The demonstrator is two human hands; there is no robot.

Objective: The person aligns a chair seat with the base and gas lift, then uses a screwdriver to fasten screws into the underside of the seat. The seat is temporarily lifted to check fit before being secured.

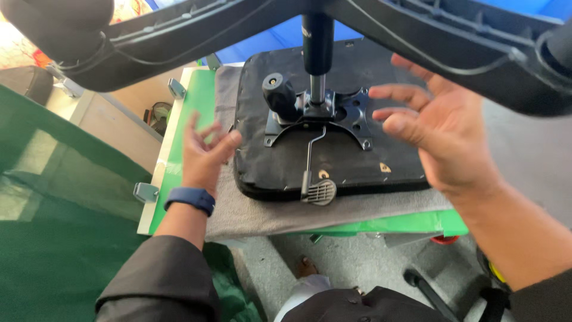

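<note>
An upside-down office chair seat (345, 164), black on its underside, lies on a grey cloth (262, 214) over a green-topped table (199, 95). A metal tilt mechanism (322, 116) with a black knob (279, 92) is bolted to the seat, and a lever with a grey paddle (320, 191) points toward me. The gas cylinder (317, 53) rises from the mechanism into the black star base (417, 30) overhead. My left hand (205, 152) hovers open by the seat's left edge. To the right of the mechanism, my right hand (435, 131) is open above the seat and holds nothing.
A green cloth (53, 197) covers the area at left. Metal clamps (145, 192) stick out from the table's left edge. A caster wheel (65, 24) of the base hangs at top left. Grey floor and a blue sheet (268, 42) lie beyond the table.
</note>
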